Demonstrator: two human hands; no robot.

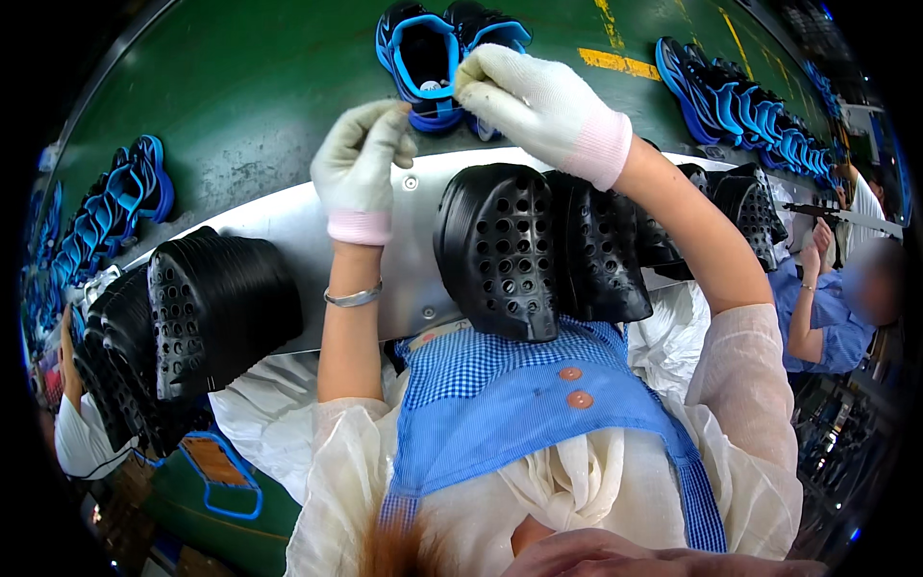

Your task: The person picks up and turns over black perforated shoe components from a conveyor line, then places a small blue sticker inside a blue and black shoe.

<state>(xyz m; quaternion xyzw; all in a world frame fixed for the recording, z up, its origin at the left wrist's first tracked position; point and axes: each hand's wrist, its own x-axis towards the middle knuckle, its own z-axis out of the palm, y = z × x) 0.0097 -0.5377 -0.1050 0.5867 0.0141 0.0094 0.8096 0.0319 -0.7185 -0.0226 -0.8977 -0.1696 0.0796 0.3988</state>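
Observation:
A pair of blue and black shoes (423, 58) lies on the green belt (260, 106) just past the metal rail (288, 236). My right hand (538, 106), in a white glove, reaches over the rail with its fingers pinched on the right shoe (495, 34) of the pair. My left hand (361, 163), also gloved, has its fingers bunched against the heel of the left shoe. A silver bangle (353, 297) sits on my left wrist. What the fingertips pinch is hidden by the gloves.
Stacks of black perforated moulded pieces (500, 250) (207, 313) hang along the rail's near side. More blue shoes line the belt at the right (740, 101) and left (115, 212). Another person in blue (827, 317) works at the right, and one in white (77, 433) at the left.

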